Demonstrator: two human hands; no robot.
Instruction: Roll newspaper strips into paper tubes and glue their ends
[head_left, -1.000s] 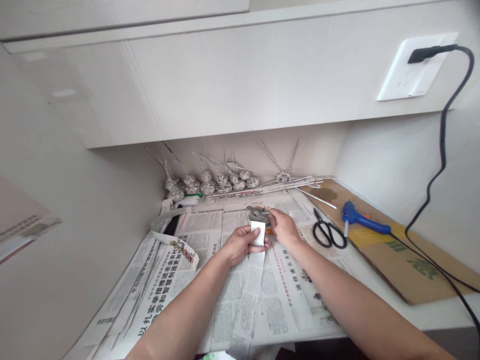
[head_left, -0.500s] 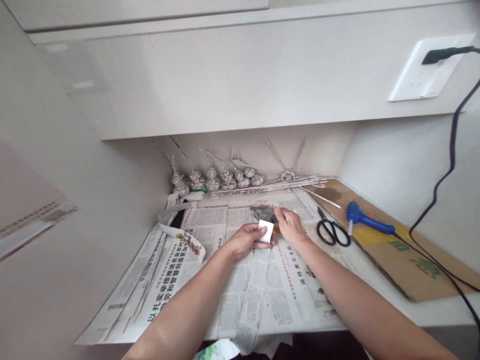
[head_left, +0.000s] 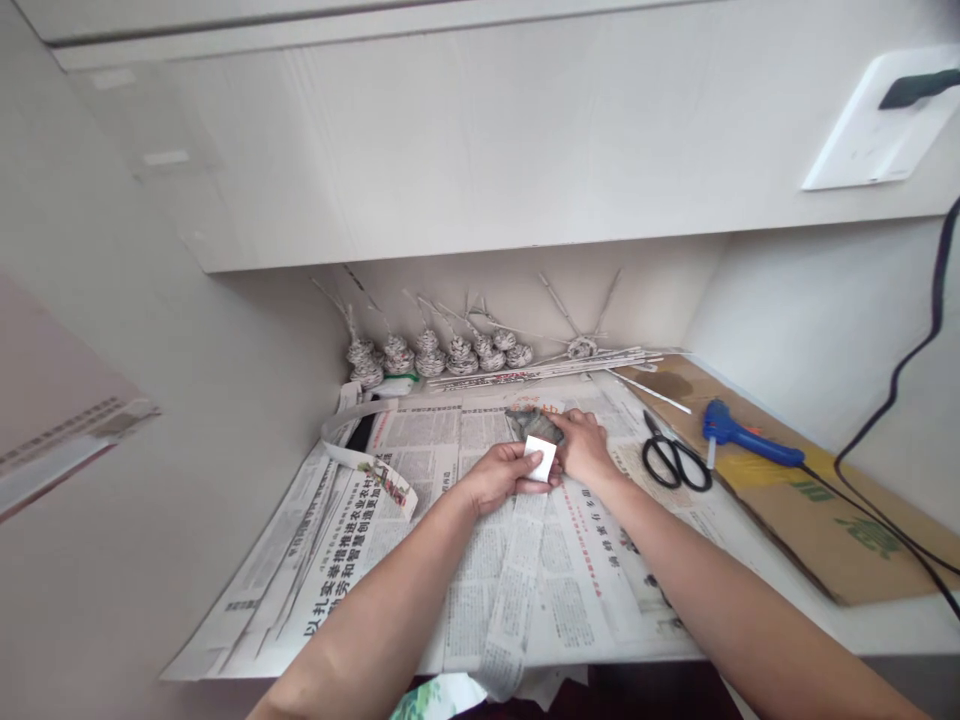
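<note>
My left hand [head_left: 504, 476] is closed on a small white square of folded paper [head_left: 540, 458], pinched with the thumb on top. From under that hand a long newspaper strip [head_left: 510, 590] runs down toward the front edge of the table. My right hand [head_left: 586, 446] lies just right of the left, its bent fingers on a crumpled grey cloth [head_left: 534, 426]; its thumb is mostly hidden. Black-handled scissors [head_left: 676, 464] lie to the right of my right hand.
Newspaper sheets [head_left: 420, 430] cover the table. Several woven paper gourds [head_left: 430, 354] and thin paper rods [head_left: 547, 370] line the back. At right, a blue glue gun [head_left: 754, 442] rests on cardboard [head_left: 817, 540], its cord trailing. A curled paper strip [head_left: 375, 470] sits left.
My right hand has lowered its fingers onto the grey cloth, which looks more bunched. My left hand keeps hold of the white paper. The whole view has shifted slightly.
</note>
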